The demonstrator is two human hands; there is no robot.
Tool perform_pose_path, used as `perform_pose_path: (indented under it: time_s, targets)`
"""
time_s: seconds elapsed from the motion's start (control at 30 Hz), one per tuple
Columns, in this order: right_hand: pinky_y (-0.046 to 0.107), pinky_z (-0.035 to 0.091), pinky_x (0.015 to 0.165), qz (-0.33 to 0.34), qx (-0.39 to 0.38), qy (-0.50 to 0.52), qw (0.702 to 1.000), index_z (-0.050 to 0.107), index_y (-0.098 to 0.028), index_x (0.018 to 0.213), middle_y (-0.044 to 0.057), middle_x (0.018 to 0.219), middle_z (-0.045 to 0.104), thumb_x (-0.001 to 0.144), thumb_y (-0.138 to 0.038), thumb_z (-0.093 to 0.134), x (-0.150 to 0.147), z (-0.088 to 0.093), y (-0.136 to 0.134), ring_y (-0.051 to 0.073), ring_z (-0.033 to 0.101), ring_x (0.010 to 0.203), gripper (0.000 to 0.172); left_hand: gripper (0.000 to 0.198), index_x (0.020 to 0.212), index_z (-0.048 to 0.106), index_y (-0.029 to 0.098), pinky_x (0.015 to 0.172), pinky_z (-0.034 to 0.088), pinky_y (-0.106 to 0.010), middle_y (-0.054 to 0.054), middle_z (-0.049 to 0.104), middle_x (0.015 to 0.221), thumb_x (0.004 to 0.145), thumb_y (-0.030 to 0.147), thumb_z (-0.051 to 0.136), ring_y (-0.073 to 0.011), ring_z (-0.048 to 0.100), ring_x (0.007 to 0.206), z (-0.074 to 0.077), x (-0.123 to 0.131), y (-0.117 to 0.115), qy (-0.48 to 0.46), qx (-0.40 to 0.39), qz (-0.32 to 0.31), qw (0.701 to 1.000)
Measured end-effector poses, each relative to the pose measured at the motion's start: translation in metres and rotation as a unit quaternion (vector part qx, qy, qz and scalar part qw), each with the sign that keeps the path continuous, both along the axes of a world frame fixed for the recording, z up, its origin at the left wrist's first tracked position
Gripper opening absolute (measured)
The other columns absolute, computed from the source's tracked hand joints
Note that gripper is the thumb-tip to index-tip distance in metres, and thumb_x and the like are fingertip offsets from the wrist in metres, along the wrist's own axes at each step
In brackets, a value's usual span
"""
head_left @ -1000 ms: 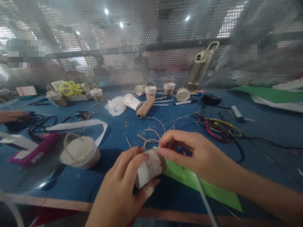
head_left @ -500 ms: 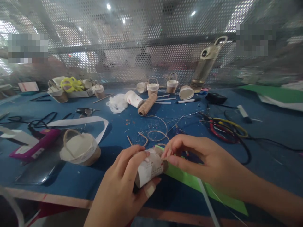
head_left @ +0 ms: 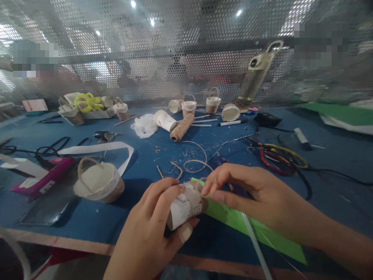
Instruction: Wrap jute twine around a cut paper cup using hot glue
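My left hand [head_left: 157, 221] is wrapped around a paper cup [head_left: 186, 206] lying on its side, white with print and brownish at its right end. At that right end, my right hand [head_left: 247, 190] pinches a strand of twine [head_left: 206, 194] between thumb and fingers. The twine loops back over the table toward a spool of jute twine [head_left: 183, 127]. Two short twine pieces [head_left: 176, 168] lie just beyond my left fingers. Under my right hand is a green paper strip [head_left: 279, 241], with a translucent glue stick [head_left: 255, 245] across it.
A small twine-handled basket [head_left: 109, 186] stands at left, near a dark phone [head_left: 46, 210] and a purple box [head_left: 43, 177]. Several small baskets [head_left: 212, 104] line the back. Red-handled pliers [head_left: 275, 165] and cables lie at right; a tall bottle [head_left: 250, 83] leans behind.
My right hand has shifted slightly to the right at the cup's end, still pinching the twine. My left hand keeps its hold on the cup. The view has moved slightly.
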State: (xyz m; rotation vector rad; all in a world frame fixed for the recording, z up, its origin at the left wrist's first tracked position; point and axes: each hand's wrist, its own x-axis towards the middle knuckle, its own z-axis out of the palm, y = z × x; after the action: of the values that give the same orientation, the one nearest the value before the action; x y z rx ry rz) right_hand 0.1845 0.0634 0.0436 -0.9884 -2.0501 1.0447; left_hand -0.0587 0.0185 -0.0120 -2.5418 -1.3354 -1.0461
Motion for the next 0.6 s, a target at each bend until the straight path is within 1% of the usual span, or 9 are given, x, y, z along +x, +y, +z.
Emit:
perform_pose_path:
  time_s: [0.2, 0.37, 0.47, 0.6]
  targets:
    - [0.033, 0.055, 0.083, -0.001, 0.001, -0.007, 1.000, 0.072, -0.026, 0.087, -0.002, 0.093, 0.079, 0.096, -0.038, 0.071, 0.0004, -0.0008, -0.0015, 0.018, 0.074, 0.091, 0.015, 0.035, 0.132, 0.051, 0.020, 0.096, 0.062, -0.036, -0.014, 0.065, 0.130, 0.104, 0.040, 0.058, -0.0243, 0.070, 0.114, -0.0004, -0.0005, -0.0014, 0.005, 0.007, 0.001, 1.000]
    - [0.036, 0.056, 0.084, 0.006, -0.007, -0.009, 1.000, 0.071, -0.026, 0.086, -0.001, 0.096, 0.079, 0.095, -0.037, 0.073, 0.0007, -0.0016, -0.0028, 0.021, 0.073, 0.094, 0.014, 0.035, 0.132, 0.049, 0.022, 0.094, 0.064, -0.039, -0.015, 0.065, 0.130, 0.103, 0.040, 0.058, -0.0263, 0.071, 0.114, -0.0005, -0.0004, -0.0015, 0.006, 0.000, 0.008, 1.000]
    - [0.037, 0.057, 0.085, 0.006, 0.002, -0.015, 1.000, 0.069, -0.026, 0.085, 0.000, 0.095, 0.079, 0.094, -0.036, 0.072, 0.0005, -0.0014, -0.0035, 0.021, 0.073, 0.093, 0.014, 0.036, 0.132, 0.049, 0.021, 0.095, 0.064, -0.039, -0.015, 0.065, 0.130, 0.103, 0.040, 0.058, -0.0266, 0.071, 0.114, -0.0009, -0.0004, -0.0008, 0.006, 0.005, 0.004, 1.000]
    - [0.034, 0.058, 0.085, 0.024, 0.019, -0.002, 1.000, 0.071, -0.026, 0.082, 0.000, 0.096, 0.079, 0.092, -0.031, 0.075, -0.0005, -0.0007, -0.0033, 0.020, 0.074, 0.094, 0.013, 0.038, 0.135, 0.048, 0.022, 0.096, 0.063, -0.039, -0.015, 0.065, 0.131, 0.102, 0.039, 0.060, -0.0269, 0.070, 0.117, -0.0014, -0.0007, -0.0002, 0.002, 0.000, 0.003, 1.000]
